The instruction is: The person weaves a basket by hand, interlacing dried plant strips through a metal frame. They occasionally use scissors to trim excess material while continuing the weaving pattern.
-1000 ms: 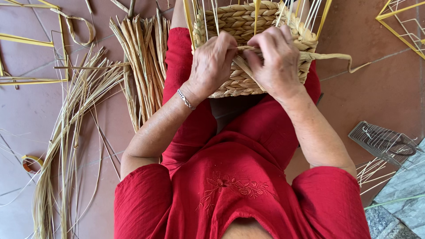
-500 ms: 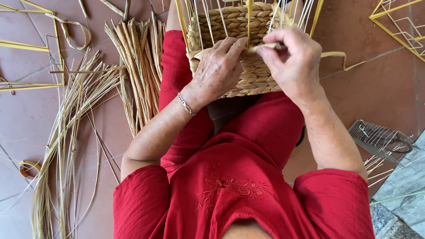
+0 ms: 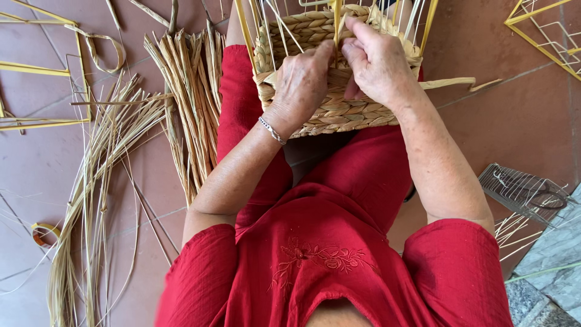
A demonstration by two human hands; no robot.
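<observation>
A half-woven straw basket (image 3: pixel 339 115) rests on my lap against my red trousers, with yellow wire uprights (image 3: pixel 245 27) sticking up from its rim. My left hand (image 3: pixel 302 82) presses on the basket's woven side, fingertips at the top row. My right hand (image 3: pixel 378 63) pinches a braided straw strand (image 3: pixel 451 83) at the rim beside a yellow upright; the strand trails off to the right. A silver bracelet (image 3: pixel 272 130) circles my left wrist.
Bundles of loose straw (image 3: pixel 187 103) and long stalks (image 3: pixel 91 181) lie on the reddish tile floor at left. Yellow wire frames (image 3: pixel 36 69) sit at far left and top right (image 3: pixel 544 36). A wire grid (image 3: pixel 523 191) lies at right beside a stone slab.
Both hands have shifted up along the basket's rim, and the right hand has drawn the strand in against the upright. The basket has turned slightly on my lap.
</observation>
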